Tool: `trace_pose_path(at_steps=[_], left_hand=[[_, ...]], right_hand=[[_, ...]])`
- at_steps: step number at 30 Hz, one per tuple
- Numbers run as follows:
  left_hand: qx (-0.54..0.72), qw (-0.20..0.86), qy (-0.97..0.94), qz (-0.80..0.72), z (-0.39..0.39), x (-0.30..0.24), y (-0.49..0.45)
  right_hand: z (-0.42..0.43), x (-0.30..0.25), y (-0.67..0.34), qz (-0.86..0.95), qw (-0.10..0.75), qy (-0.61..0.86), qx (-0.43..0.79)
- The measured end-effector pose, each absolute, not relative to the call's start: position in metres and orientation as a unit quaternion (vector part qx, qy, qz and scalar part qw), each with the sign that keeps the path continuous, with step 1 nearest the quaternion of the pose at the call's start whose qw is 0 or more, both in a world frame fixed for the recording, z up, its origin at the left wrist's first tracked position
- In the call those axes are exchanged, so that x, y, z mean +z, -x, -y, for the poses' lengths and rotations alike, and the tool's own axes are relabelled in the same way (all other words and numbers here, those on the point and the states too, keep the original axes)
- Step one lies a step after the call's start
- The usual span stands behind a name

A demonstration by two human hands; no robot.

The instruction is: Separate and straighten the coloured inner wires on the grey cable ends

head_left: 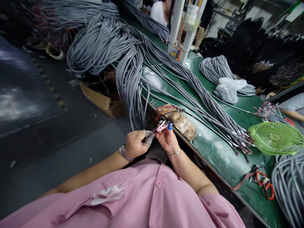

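Note:
Close in front of my body, my left hand (137, 144) is closed round the end of a grey cable (149, 139). Thin coloured wires stick out of that end toward the other hand. My right hand (168, 141), with blue tape on a fingertip, pinches a small pink-and-white clip-like tool (161, 127) at the wire ends. The tool's exact kind is too small to make out. Just beyond the hands, a worn wooden block (184, 125) wrapped in clear tape lies at the bench edge, with orange and black leads (163, 110) by it.
Bundles of grey cable (190, 88) run along the green bench (220, 152) and hang over its edge. To the right are a green fan (275, 137) and orange-handled scissors (264, 185). A cardboard box (97, 99) stands on the floor. Another person's arm (292, 112) is at far right.

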State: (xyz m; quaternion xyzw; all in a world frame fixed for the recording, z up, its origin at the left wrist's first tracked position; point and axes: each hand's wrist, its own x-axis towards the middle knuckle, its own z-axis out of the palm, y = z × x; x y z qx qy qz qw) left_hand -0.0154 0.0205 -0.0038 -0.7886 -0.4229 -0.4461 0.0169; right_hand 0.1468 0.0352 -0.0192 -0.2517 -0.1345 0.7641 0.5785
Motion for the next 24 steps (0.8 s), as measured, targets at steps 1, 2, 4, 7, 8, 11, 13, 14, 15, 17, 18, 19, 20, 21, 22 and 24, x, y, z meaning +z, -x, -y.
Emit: trace_pose_path(at_steps=[1, 2, 4, 7, 8, 11, 13, 14, 15, 17, 18, 19, 20, 21, 22, 24], left_hand=[[-0.444, 0.011, 0.788, 0.426, -0.02, -0.004, 0.016], [-0.443, 0.003, 0.786, 0.431, -0.019, -0.003, 0.016], [-0.448, -0.022, 0.779, 0.437, -0.017, -0.002, 0.016], [-0.463, -0.111, 0.752, 0.456, -0.01, 0.0, 0.018], [-0.468, -0.165, 0.732, 0.466, -0.008, 0.0, 0.019], [-0.491, -0.362, 0.623, 0.489, -0.002, -0.001, 0.022], [-0.511, -0.454, 0.541, 0.49, 0.0, -0.003, 0.022], [-0.52, -0.48, 0.511, 0.488, 0.0, -0.003, 0.022], [-0.527, -0.497, 0.49, 0.485, 0.001, -0.003, 0.022], [-0.538, -0.515, 0.466, 0.478, 0.001, -0.003, 0.021], [-0.54, -0.52, 0.459, 0.476, 0.001, -0.002, 0.02], [-0.541, -0.524, 0.455, 0.475, 0.001, -0.001, 0.019], [-0.541, -0.528, 0.451, 0.475, 0.002, 0.0, 0.018], [-0.54, -0.53, 0.449, 0.475, 0.003, 0.001, 0.017], [-0.539, -0.532, 0.447, 0.476, 0.004, 0.001, 0.016], [-0.536, -0.531, 0.45, 0.478, 0.005, 0.002, 0.014]], right_hand=[[-0.034, -0.019, -0.148, 0.134, 0.579, 0.246, 0.766], [-0.033, -0.019, -0.149, 0.133, 0.579, 0.242, 0.767], [-0.031, -0.02, -0.152, 0.131, 0.579, 0.239, 0.768], [-0.027, -0.023, -0.158, 0.127, 0.575, 0.253, 0.767], [-0.026, -0.024, -0.16, 0.125, 0.572, 0.26, 0.768], [-0.023, -0.027, -0.164, 0.118, 0.56, 0.259, 0.778], [-0.02, -0.03, -0.165, 0.118, 0.55, 0.254, 0.787], [-0.019, -0.031, -0.165, 0.119, 0.545, 0.256, 0.789], [-0.018, -0.032, -0.165, 0.12, 0.541, 0.26, 0.791], [-0.015, -0.034, -0.165, 0.121, 0.533, 0.266, 0.794], [-0.013, -0.036, -0.166, 0.122, 0.529, 0.264, 0.797], [-0.012, -0.037, -0.166, 0.123, 0.526, 0.261, 0.8], [-0.01, -0.039, -0.168, 0.126, 0.523, 0.257, 0.802], [-0.009, -0.04, -0.169, 0.13, 0.521, 0.255, 0.804], [-0.007, -0.04, -0.171, 0.135, 0.52, 0.254, 0.804], [-0.004, -0.041, -0.174, 0.145, 0.518, 0.258, 0.802]])
